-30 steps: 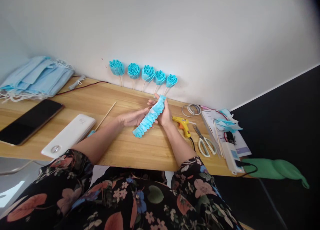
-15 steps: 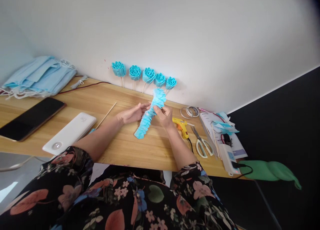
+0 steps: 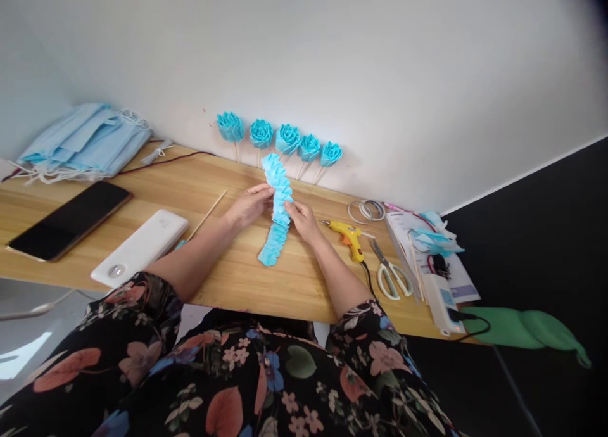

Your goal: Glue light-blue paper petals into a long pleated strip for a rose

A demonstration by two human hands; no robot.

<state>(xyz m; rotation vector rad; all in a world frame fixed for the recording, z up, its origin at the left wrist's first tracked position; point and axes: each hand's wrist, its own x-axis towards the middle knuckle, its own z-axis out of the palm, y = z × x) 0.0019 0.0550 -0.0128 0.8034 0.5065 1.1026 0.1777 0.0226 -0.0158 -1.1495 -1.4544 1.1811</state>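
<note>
Between my hands a long strip of light-blue pleated fabric (image 3: 278, 212), ruffled along its edges, is held up over the wooden table. My left hand (image 3: 251, 202) pinches its left edge near the middle, with some fingertips behind the strip. On the opposite edge, slightly lower, the thumb and fingers of my right hand (image 3: 303, 220) are closed on it. The strip's upper end rises in front of several blue fabric roses (image 3: 287, 138) on thin sticks, which lean against the wall. Its lower end hangs free, pointing toward me.
At right lie a yellow glue gun (image 3: 349, 235), scissors (image 3: 390, 275), tape rolls (image 3: 367, 211), papers (image 3: 458, 285) and a power strip (image 3: 441, 304). On the left are a white power bank (image 3: 142, 247), a black phone (image 3: 71, 220), a wooden stick (image 3: 208, 214) and stacked blue face masks (image 3: 85, 139).
The strip has turned more upright, its upper end swinging left. My right hand has moved from across the strip to its right edge, and my left hand has come up slightly.
</note>
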